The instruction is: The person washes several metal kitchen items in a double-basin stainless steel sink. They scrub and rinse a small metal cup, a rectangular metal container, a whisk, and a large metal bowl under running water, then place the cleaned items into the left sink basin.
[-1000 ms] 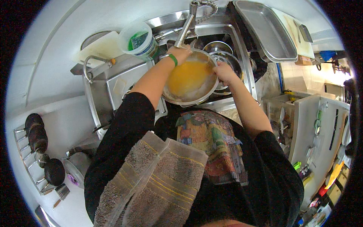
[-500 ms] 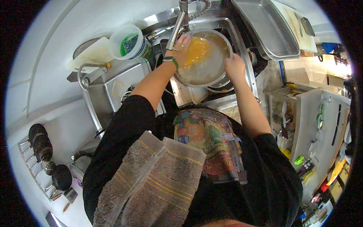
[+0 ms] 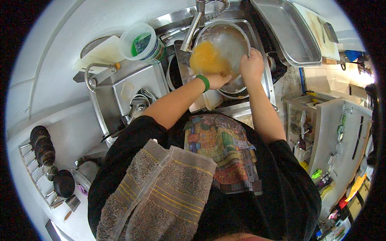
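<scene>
A wide, round metal bowl [image 3: 238, 40] is tilted in the sink under the tap. My right hand [image 3: 252, 66] is closed round its right rim. My left hand [image 3: 219, 81] lies over the near inside wall of the bowl with fingers stretched out, fingertips partly hidden, and nothing visible in it. A yellow-orange patch [image 3: 207, 58] shows in the bowl's left half; whether it is liquid or something solid I cannot tell. The metal tap spout [image 3: 191, 34] points down by the bowl's far left rim. Other dishes lie beneath the bowl, mostly covered.
A clear plastic tub [image 3: 138, 42] with green scouring pads stands left of the tap. Left of me, a second sink basin [image 3: 120, 90] holds metal utensils. A shallow metal tray [image 3: 289, 32] leans at the right, beside a cutting board [image 3: 317, 30]. Pans [image 3: 64, 184] hang on the left wall.
My left hand has moved from the bowl's left side down to its near inside wall. The yellow-orange patch has shifted slightly left and nearer. My right hand keeps hold of the rim.
</scene>
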